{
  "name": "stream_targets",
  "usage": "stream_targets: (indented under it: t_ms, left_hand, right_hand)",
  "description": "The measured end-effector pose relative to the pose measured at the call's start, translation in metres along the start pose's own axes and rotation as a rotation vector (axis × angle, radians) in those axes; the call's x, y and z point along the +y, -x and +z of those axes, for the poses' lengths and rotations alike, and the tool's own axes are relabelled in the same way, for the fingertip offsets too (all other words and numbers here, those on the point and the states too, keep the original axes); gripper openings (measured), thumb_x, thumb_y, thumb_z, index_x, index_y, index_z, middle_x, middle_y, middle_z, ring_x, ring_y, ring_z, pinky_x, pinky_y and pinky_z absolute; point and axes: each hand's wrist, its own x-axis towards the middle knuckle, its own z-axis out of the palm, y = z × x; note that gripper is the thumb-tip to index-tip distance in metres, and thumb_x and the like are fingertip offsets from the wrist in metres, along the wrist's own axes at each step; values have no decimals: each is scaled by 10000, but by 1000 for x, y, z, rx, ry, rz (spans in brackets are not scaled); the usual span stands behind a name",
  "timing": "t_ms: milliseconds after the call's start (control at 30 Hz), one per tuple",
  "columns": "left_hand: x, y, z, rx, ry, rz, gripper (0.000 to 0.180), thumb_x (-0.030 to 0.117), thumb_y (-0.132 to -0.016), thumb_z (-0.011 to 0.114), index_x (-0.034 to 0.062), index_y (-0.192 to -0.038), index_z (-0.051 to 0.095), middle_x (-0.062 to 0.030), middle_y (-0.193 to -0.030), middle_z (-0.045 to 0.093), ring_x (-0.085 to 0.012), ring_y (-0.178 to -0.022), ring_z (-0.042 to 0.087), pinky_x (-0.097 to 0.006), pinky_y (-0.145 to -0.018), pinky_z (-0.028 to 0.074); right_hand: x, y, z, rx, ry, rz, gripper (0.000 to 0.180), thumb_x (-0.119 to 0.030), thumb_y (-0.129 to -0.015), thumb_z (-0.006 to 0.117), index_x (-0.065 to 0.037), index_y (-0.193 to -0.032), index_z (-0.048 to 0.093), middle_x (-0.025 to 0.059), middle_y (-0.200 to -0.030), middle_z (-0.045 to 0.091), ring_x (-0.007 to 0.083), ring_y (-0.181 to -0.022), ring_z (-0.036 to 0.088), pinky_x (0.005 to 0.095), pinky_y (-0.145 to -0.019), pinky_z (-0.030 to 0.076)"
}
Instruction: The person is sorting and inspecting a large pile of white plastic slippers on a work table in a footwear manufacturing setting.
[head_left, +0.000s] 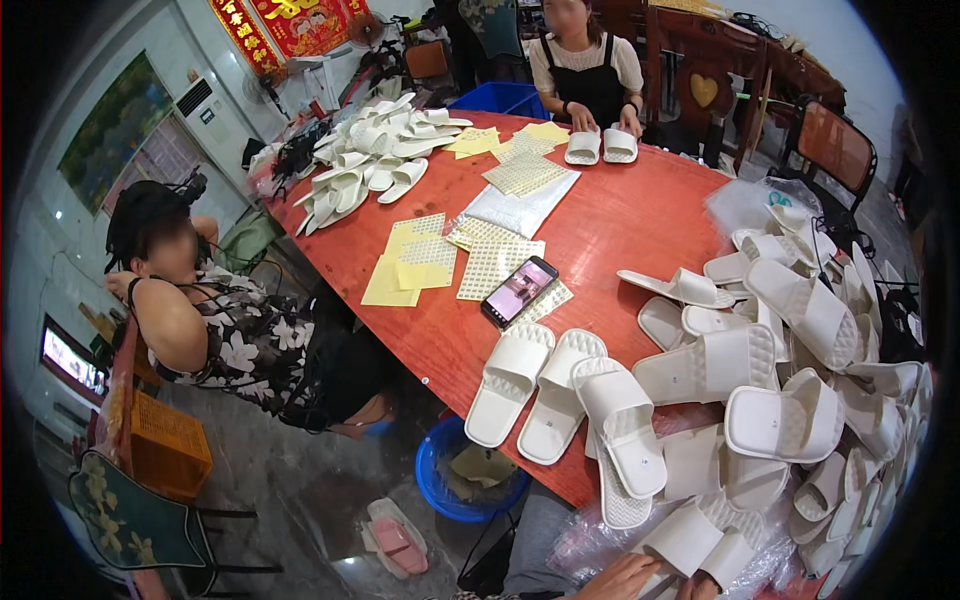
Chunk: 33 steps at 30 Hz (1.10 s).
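The step in hand looks like pairing white slide slippers [686,540], which sit at the near side of the red table [640,225], beside the heaped slides [770,420]. The left hand [620,578] seems to hold the edge of one slipper, fingers close together; the right hand [699,586] is largely hidden at the other, so I cannot tell its fingers' state. The next move probably calls for aligning both and setting them by the laid-out slides [512,390]
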Motion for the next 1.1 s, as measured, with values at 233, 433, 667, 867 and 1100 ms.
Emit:
stream_targets:
  t_ms: [233, 433, 667, 867, 1100]
  left_hand:
    - [11, 8, 2, 62, 8, -27, 309, 100, -899, 534, -32, -1175, 575, -179, -1179, 520, -328, -1136, 477, -411, -999, 391]
    - [15, 13, 13, -10, -82, 25, 533, 272, -849, 625, -57, -1252, 509, -220, -1288, 465, -386, -1294, 357, -493, -1108, 268]
    - [-1, 0, 14, -231, -284, -50, 1083, 467, -607, 835, -149, -1338, 325, -319, -1392, 298, -481, -1338, 272, -554, -1144, 202]
    - [7, -5, 23, -239, -313, -45, 1062, 439, -598, 854, -99, -1365, 352, -259, -1443, 300, -398, -1394, 254, -530, -1159, 201]
    - [19, -13, 30, -351, -527, -102, 950, 588, -698, 711, -22, -1360, 409, -218, -1364, 400, -367, -1347, 321, -660, -1131, 63]
  right_hand:
    - [23, 2, 13, -80, 17, 65, 285, -175, -962, 475, 88, -966, 585, 301, -871, 609, 445, -797, 570, 480, -749, 440]
    - [26, 6, 9, -283, 1, 327, 307, -224, -937, 491, 57, -927, 614, 259, -802, 623, 389, -767, 591, 462, -722, 449]
    - [14, -20, 11, -146, -248, 167, 358, -268, -892, 516, 71, -927, 624, 280, -840, 630, 425, -799, 602, 478, -745, 455]
    - [17, -18, 0, -116, -177, 159, 309, -231, -889, 546, 71, -928, 600, 249, -782, 615, 342, -721, 605, 432, -676, 458]
    - [12, -16, 1, -189, -213, 177, 355, -283, -901, 545, 65, -905, 618, 274, -814, 631, 380, -726, 610, 468, -661, 443]
